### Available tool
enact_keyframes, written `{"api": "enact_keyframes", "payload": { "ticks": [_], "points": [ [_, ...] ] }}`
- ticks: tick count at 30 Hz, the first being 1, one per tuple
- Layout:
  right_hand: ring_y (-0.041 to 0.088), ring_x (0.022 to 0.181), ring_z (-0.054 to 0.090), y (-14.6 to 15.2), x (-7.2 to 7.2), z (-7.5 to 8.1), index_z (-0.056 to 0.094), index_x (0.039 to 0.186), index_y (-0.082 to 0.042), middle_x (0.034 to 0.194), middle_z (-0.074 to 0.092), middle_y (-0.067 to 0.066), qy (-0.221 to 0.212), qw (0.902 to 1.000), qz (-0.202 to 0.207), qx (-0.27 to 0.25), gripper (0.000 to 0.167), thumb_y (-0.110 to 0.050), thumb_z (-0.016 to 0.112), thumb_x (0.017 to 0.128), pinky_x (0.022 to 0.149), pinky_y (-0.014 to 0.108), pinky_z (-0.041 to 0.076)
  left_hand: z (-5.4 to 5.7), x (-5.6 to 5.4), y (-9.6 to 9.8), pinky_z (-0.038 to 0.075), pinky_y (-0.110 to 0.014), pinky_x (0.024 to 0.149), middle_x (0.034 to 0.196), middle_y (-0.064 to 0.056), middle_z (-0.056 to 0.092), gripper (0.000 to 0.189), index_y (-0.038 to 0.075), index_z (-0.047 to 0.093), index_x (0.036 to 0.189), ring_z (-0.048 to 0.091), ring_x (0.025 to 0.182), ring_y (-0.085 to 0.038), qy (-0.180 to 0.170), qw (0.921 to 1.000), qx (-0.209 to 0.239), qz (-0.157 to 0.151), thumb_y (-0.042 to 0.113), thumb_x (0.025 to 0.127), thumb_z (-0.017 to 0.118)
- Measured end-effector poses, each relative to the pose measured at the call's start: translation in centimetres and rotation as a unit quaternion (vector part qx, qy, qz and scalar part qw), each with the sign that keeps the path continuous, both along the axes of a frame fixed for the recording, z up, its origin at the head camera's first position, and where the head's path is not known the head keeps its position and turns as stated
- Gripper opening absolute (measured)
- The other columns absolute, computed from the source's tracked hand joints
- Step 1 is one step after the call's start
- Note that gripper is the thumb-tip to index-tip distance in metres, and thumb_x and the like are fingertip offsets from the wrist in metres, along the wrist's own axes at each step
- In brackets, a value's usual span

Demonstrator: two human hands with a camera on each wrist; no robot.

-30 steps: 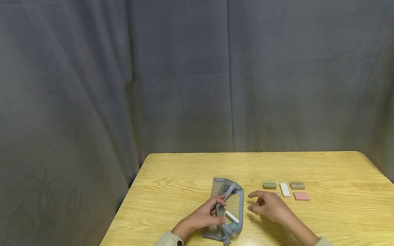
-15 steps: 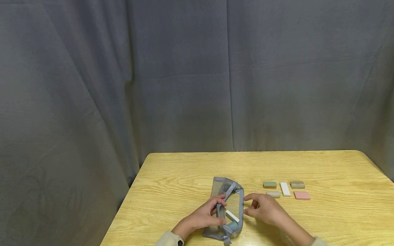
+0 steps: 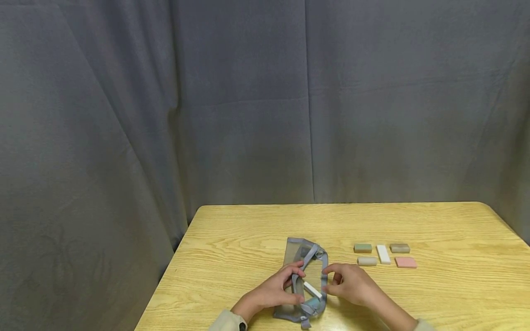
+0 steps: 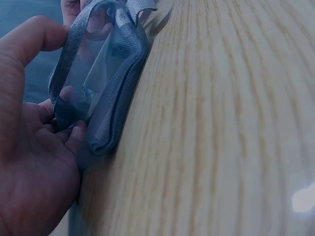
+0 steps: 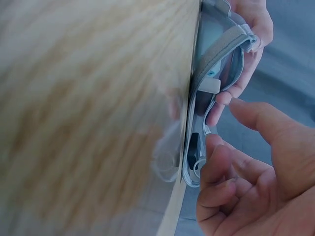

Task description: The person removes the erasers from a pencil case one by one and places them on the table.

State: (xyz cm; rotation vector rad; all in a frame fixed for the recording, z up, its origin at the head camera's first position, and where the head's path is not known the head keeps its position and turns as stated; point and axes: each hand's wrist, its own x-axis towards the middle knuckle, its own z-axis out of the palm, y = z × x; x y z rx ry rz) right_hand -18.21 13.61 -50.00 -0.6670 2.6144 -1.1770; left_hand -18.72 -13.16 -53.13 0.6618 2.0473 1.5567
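Gripping the pouch [image 3: 309, 259] by its left rim with the left hand [image 3: 271, 292], thumb and fingers curled on it. Holding the right hand [image 3: 356, 284] at the pouch's right rim, thumb and forefinger apart; cannot tell whether touching. Inside the pouch, a white bar [image 3: 312, 290]. Right of the pouch, on the table [image 3: 227, 257], five blocks [image 3: 383, 254].
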Motion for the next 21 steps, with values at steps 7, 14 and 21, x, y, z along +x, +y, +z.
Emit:
{"api": "enact_keyframes", "payload": {
  "ticks": [7,14,21],
  "points": [
    [0.007,0.057,0.051,-0.41,-0.11,-0.12,0.071,0.113,-0.003,0.073,0.059,-0.006,0.0,0.9998,0.018,0.0,0.037,-0.024,0.081,0.085,0.05,0.023,0.041,0.04,-0.08,-0.08,0.029,-0.035,0.12,0.166,-0.009,0.02,0.049,0.001,0.048,0.132,0.017,0.154,-0.035,0.006,1.0,-0.005,-0.005,0.013,0.091,0.072],
    [0.006,0.056,0.047,-0.73,-0.2,-0.27,0.072,0.11,-0.004,0.07,0.058,-0.006,0.0,0.9994,0.031,0.014,0.036,-0.025,0.082,0.084,0.05,0.022,0.038,-0.14,-0.04,-0.09,0.029,-0.036,0.12,0.166,-0.007,0.021,0.048,0.003,0.048,0.132,0.017,0.154,-0.034,0.007,0.9999,-0.01,-0.004,0.014,0.091,0.071],
    [0.005,0.055,0.047,-0.96,-0.22,-0.4,0.073,0.108,-0.005,0.069,0.057,-0.007,0.007,0.9991,0.036,0.019,0.034,-0.025,0.083,0.083,0.049,0.022,0.037,-0.01,0.02,0.0,0.029,-0.039,0.12,0.165,-0.004,0.023,0.048,0.004,0.05,0.131,0.018,0.154,-0.032,0.013,0.9997,-0.019,0.0,0.014,0.09,0.072]
  ]
}}
